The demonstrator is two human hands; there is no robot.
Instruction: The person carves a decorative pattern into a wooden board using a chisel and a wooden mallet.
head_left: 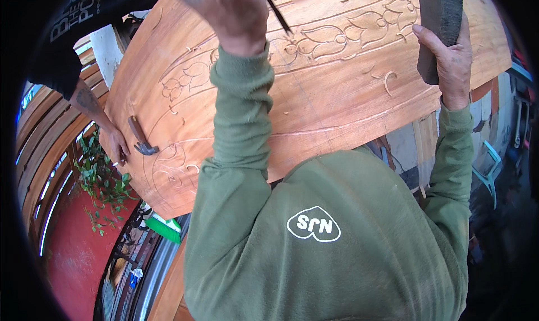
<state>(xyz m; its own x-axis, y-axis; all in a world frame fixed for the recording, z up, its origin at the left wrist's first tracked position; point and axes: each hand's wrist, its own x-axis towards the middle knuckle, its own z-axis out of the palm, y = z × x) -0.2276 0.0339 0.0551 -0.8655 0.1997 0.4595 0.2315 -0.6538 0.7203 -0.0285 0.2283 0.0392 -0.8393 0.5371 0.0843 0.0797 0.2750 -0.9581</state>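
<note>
A large reddish wooden panel (pixel 314 107) lies beneath my hands, carved with flowers, leaves and long curved lines. My left hand (pixel 230 12), slightly blurred, is closed round a dark, thin carving chisel (pixel 279 16). The chisel's tip points down to the right, close to a carved flower; its upper end is cut off by the picture's edge. At the right, my right hand (pixel 455 62) grips a dark wooden block-shaped mallet (pixel 441 29), thumb along its near side. The mallet stands apart from the chisel, over the panel's right part.
A claw hammer (pixel 140 135) rests on the panel's left side. Beside it, another person's hand (pixel 118 144) holds a small white stick at the edge. Curled shavings (pixel 388 83) lie on the wood. A green brush (pixel 164 228), a leafy plant (pixel 101 169) and slatted boards flank the left.
</note>
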